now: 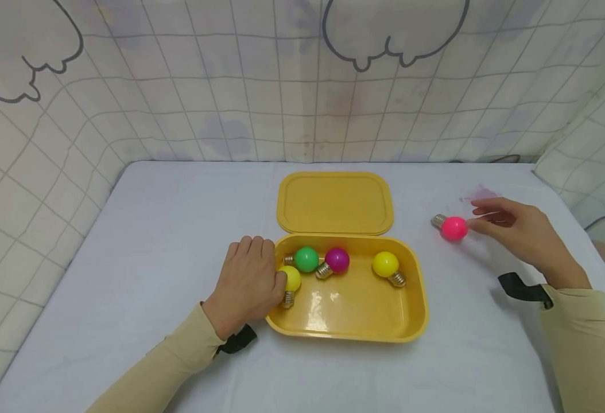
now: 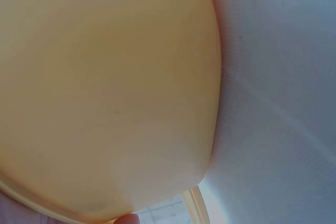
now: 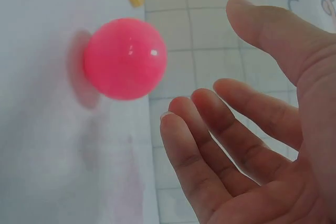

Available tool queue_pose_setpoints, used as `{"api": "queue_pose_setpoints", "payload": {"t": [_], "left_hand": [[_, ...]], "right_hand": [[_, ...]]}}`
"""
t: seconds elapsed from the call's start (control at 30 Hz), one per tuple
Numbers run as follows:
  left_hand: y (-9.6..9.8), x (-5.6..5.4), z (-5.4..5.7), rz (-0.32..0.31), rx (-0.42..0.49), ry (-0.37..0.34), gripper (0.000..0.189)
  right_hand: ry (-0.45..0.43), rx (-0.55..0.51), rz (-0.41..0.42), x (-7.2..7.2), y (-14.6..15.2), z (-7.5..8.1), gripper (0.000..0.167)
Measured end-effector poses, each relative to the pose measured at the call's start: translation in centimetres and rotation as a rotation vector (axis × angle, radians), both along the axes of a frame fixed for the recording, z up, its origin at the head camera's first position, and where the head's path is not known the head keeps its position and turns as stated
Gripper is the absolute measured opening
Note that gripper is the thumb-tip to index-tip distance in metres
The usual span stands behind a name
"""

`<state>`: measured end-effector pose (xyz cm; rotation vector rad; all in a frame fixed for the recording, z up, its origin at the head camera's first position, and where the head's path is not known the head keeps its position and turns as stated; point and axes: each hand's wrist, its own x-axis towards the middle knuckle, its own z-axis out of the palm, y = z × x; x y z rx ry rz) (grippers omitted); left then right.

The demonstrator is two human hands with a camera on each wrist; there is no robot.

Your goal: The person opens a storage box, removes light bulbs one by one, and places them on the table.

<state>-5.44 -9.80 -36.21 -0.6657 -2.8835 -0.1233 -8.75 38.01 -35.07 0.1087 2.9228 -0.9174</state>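
My left hand (image 1: 245,284) grips the left rim of a yellow plastic box (image 1: 354,321), thumb over the inner side. In the left wrist view the box's smooth outer wall (image 2: 115,77) fills most of the picture. Inside lie a green bulb (image 1: 306,260), a purple bulb (image 1: 337,260), a yellow bulb (image 1: 386,264) and another yellow bulb (image 1: 291,279) partly behind my thumb. At the right, a pink bulb (image 1: 454,228) lies on the table with its metal base toward the upper left. Beside its round end is my right hand (image 1: 522,232), fingers loosely spread and apart from the bulb (image 3: 126,59).
A flat yellow lid (image 1: 335,203) lies right behind the box. White cloth (image 1: 178,218) covers the table, and a grid-patterned curtain (image 1: 251,92) hangs along the back and sides. A dark cable (image 1: 504,158) shows at the back right edge.
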Motion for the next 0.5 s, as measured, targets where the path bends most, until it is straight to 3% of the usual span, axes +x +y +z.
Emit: {"api": "queue_pose_setpoints", "payload": {"t": [0.27, 0.5], "left_hand": [[-0.6, -0.1, -0.1, 0.012, -0.001, -0.005, 0.020], [-0.5, -0.1, 0.0, 0.010, 0.013, -0.056, 0.021]], "right_hand": [[0.056, 0.012, -0.002, 0.2, -1.8, 1.1, 0.065], [0.208, -0.038, 0.021, 1.6, -4.1, 1.9, 0.044]]}}
